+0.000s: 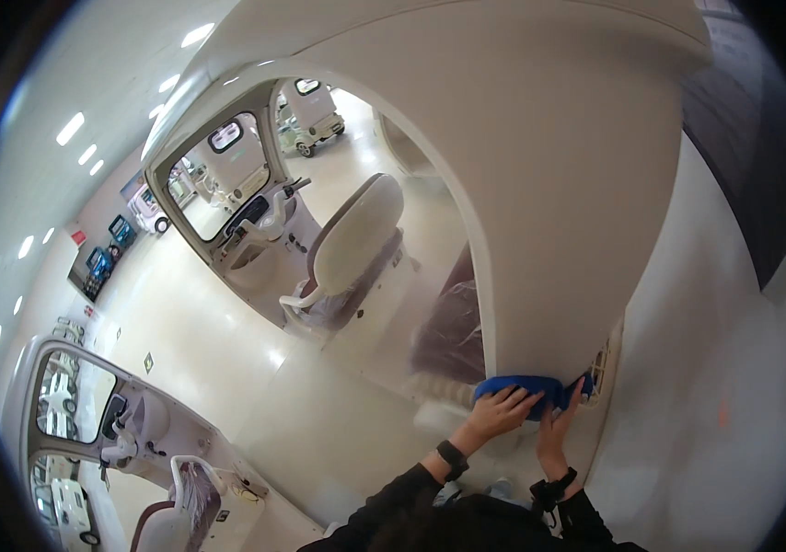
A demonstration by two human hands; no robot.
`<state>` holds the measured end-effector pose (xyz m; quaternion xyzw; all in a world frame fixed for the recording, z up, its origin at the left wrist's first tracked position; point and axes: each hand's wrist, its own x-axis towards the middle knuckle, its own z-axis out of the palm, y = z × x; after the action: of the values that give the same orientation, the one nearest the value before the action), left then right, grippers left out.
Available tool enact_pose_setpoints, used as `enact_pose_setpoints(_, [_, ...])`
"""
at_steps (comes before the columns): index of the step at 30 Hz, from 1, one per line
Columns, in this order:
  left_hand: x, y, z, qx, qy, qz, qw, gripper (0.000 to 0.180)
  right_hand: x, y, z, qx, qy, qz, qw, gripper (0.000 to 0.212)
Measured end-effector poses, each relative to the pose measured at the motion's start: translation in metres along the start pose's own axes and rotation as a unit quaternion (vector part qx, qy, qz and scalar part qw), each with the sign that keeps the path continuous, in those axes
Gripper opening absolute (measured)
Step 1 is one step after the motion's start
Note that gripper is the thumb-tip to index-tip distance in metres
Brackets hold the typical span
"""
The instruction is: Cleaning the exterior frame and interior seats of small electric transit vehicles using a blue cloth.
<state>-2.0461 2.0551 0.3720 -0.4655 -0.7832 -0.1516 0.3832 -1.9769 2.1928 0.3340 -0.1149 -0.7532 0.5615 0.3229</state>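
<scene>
My left hand [496, 416] lies over a bright blue cloth [531, 381], with its fingers bent on it, against the lower edge of a cream vehicle body panel [577, 193]. On the right of the same cloth, my right hand [555, 432] holds its other part, with the fingers pointing up. The folded cloth hides the panel edge behind it. Just right of the right hand, some yellowish wires [600, 375] show in an opening at the panel's corner. Both wrists wear dark bands.
Through the curved side opening I see a cream seat [361, 237] with a maroon front, and a plastic-covered maroon seat [448, 331]. A second small vehicle [158, 442] stands at lower left. A dark panel [752, 156] hangs at right. More vehicles stand farther back on the shiny floor.
</scene>
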Motion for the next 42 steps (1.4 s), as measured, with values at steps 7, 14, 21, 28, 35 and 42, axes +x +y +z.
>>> enact_pose_setpoints(7, [0.045, -0.027, -0.031, -0.045, 0.023, 0.072, 0.996, 0.048, 0.034, -0.046, 0.011, 0.042, 0.044, -0.13, 0.99, 0.063])
enact_pose_setpoints(14, [0.103, -0.057, -0.077, -0.088, 0.152, 0.015, 0.984, 0.046, 0.07, -0.117, 0.025, 0.041, 0.082, -0.229, 0.969, 0.07])
enact_pose_setpoints(21, [0.115, -0.093, -0.125, -0.123, 0.247, -0.031, 0.961, 0.039, 0.079, -0.195, 0.066, -0.139, 0.142, -0.31, 0.93, 0.067])
enact_pose_setpoints(28, [0.104, -0.152, -0.183, -0.116, 0.291, -0.023, 0.949, 0.037, 0.102, -0.286, 0.13, -0.283, 0.243, -0.364, 0.853, 0.066])
enact_pose_setpoints(35, [0.1, -0.21, -0.25, -0.115, 0.261, 0.054, 0.957, 0.039, 0.17, -0.335, 0.194, -0.099, 0.257, -0.41, 0.869, 0.065])
enact_pose_setpoints(42, [0.092, -0.252, -0.292, -0.062, 0.263, 0.097, 0.958, 0.036, 0.163, -0.33, 0.269, -0.134, 0.193, -0.461, 0.856, 0.06])
